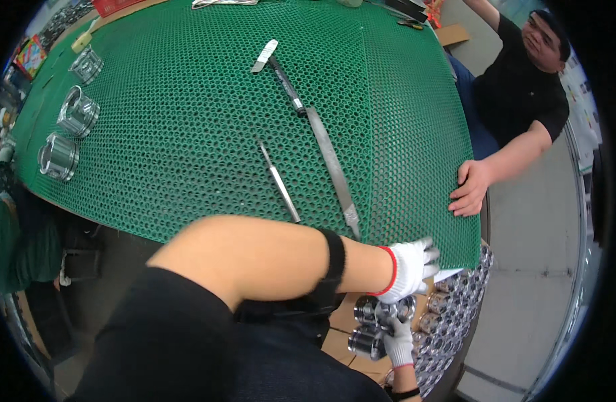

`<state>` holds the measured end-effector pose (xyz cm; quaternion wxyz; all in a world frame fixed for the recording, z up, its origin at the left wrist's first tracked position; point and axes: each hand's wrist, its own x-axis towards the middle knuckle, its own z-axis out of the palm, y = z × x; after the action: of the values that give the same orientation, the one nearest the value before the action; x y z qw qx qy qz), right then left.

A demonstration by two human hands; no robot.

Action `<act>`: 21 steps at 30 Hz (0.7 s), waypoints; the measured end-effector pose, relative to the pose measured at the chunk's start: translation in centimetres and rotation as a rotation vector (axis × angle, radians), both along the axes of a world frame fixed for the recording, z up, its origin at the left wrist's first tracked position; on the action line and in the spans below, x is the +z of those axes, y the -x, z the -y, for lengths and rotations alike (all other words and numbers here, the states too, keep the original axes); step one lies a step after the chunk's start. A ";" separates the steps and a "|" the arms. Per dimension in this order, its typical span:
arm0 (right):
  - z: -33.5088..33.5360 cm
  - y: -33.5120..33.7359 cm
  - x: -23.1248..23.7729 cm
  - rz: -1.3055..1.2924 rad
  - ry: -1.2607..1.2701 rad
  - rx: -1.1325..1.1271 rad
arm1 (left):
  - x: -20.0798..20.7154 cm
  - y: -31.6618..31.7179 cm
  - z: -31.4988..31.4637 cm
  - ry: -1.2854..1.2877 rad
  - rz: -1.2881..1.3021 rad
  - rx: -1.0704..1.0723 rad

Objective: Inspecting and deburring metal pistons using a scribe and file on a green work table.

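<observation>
Pretty clearly a workshop: metal file (pixel 331 161) on the green-matted surface (pixel 187 134), shiny pistons (pixel 78 114) at 10 o'clock, rows of metal parts (pixel 430 323) around 4 o'clock.

The one view looks from the person's own head, through the left of two wide fisheye cameras worn side by side, facing down and outward over the desk (pixel 221 127). The left hand (pixel 410 269) and the right hand (pixel 398 343) are seen from above, right of and below the picture's middle. The left arm (pixel 274 258) lies nearer the lens than the hands and looks much larger. The desk spreads left of the hands and beyond them, shrinking toward its far edge. Farther off, beyond the hands and to their right, a co-worker (pixel 515 107) comes into view. Straight edges bow toward the dark, rounded rim.
</observation>
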<state>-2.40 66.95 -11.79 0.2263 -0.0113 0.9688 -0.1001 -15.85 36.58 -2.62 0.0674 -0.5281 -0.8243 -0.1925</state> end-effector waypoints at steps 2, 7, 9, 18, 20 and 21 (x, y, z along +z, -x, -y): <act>2.3 -3.5 3.8 0.004 -0.024 -0.003 | 0.3 -2.2 3.6 -0.121 -0.024 -0.041; 8.9 -8.3 14.1 -0.189 0.009 0.093 | 4.8 -6.4 17.8 -0.059 0.014 0.031; 12.1 -8.3 17.6 -0.282 -0.011 0.187 | 6.1 -8.4 24.3 -0.066 0.125 0.214; 34.4 -0.2 27.0 -0.460 0.119 0.847 | 4.7 -24.1 48.5 -0.214 0.251 1.393; 40.2 3.1 26.4 -0.420 0.156 1.008 | 2.3 -26.8 50.7 -0.379 0.159 1.472; 43.3 4.5 25.9 -0.438 0.171 1.077 | 2.3 -27.3 50.6 -0.408 0.128 1.423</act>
<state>-6.88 23.61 14.07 0.0382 -0.5403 0.8394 -0.0440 11.47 -14.05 -0.28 0.2245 0.1688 -0.9173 -0.2822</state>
